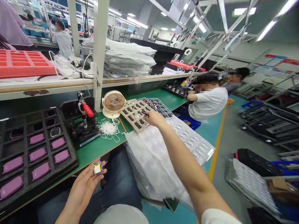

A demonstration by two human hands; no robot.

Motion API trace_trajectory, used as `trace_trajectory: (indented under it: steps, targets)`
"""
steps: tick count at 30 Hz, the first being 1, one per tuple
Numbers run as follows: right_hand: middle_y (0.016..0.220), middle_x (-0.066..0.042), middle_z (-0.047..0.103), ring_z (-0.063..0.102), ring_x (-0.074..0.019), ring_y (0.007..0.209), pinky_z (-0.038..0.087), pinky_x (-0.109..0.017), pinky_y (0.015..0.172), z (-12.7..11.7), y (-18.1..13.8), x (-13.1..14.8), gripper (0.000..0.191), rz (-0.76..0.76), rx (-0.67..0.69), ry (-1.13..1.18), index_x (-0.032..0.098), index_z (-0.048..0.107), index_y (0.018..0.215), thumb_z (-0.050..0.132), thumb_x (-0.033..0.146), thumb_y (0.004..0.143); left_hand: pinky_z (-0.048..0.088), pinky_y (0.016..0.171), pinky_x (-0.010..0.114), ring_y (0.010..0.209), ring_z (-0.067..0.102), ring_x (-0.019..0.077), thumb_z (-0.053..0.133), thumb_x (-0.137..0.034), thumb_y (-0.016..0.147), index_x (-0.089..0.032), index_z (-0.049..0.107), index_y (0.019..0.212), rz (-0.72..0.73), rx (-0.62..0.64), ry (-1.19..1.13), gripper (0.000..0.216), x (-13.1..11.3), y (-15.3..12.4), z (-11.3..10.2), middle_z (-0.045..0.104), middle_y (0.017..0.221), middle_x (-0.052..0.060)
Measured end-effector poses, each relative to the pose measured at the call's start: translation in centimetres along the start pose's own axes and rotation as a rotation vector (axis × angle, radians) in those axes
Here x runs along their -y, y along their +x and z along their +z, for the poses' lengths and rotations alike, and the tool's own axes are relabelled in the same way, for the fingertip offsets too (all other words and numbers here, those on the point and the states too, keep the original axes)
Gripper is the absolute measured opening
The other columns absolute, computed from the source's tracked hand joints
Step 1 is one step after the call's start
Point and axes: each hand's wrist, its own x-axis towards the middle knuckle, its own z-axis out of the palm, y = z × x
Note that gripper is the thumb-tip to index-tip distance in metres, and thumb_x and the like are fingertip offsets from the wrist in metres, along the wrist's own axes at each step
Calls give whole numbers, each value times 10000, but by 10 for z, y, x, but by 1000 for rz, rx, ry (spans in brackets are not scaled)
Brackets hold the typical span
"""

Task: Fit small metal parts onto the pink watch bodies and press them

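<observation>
My left hand is closed around the edges of a small open watch case, held low in front of the bench. A yellow and white part shows inside the case. My right hand reaches over a beige tray and pinches dark tweezers, their tips near small parts in the tray's compartments. To the left, a black foam tray carries several purple watch cases and some dark ones. A black clamp press with a red handle stands beside that tray.
A beige fan stands behind a heap of white rings and an orange stick. Clear plastic trays and white sheeting overhang the bench edge. A co-worker sits at the right. A shelf runs above.
</observation>
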Motion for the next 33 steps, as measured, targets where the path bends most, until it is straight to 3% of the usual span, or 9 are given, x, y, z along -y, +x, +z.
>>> trace_trajectory:
  steps: [4,9,14,19,23,26,28,30,33]
  targets:
    - [1209,-83,717,690,-230,1111,571,-460,1004,3,25,-18,267,-112,213,-215,162,714,1164,703,384,1015,663,820,323,1025,793,296,877,-246,831,-153,736,1333,-28,-22,-11,529,3,-3,-3,737,1352,207]
    - [1237,-91,702,677,-242,1141,561,-476,1025,17,44,-17,274,-199,335,-368,159,708,1167,705,387,1015,652,722,305,904,801,270,888,-250,812,-144,754,1302,-19,-42,-32,519,10,-3,0,775,1251,215]
    - [1164,-83,735,689,-242,1112,534,-466,1028,15,56,-14,264,-252,344,-383,147,732,1083,749,385,971,642,735,307,924,795,270,878,-249,835,-167,745,1318,-12,-25,-36,507,15,-3,2,776,1242,209]
    - [973,-125,779,724,-296,990,518,-342,847,-7,51,-8,101,-333,210,-283,153,780,941,758,234,885,646,819,359,1046,787,332,891,-228,820,-174,781,1222,52,-19,-78,420,11,-4,7,776,1243,181]
    - [994,-94,787,724,-234,879,534,-311,781,8,-7,27,246,-449,30,-42,189,746,1080,627,393,1011,627,954,443,1130,761,365,894,-315,833,-156,797,1106,117,4,-130,329,6,-1,19,788,1191,156]
    - [1022,-65,798,744,-205,834,599,-312,744,39,-89,68,300,-751,-57,638,224,740,1223,659,415,1006,620,975,465,1130,759,353,861,-370,870,-154,788,1064,180,-29,-144,299,7,2,29,791,1160,137]
    - [1028,-39,798,759,-187,887,626,-311,792,60,-141,96,216,-901,-30,849,271,766,1198,628,305,1035,620,970,452,1097,766,312,854,-355,879,-169,777,1078,229,-64,-145,283,9,3,36,792,1133,115]
    - [1063,-34,799,770,-172,939,640,-290,829,78,-178,118,227,-930,-31,985,276,779,1175,613,206,1039,613,983,438,1066,764,259,857,-339,880,-201,758,1156,264,-97,-144,324,12,3,41,790,1117,93]
    - [1076,-29,804,779,-163,959,645,-266,858,94,-203,138,228,-830,-99,1122,266,782,1162,650,150,1016,602,998,408,1065,739,211,873,-321,864,-232,732,1236,298,-136,-131,407,15,1,46,774,1126,74]
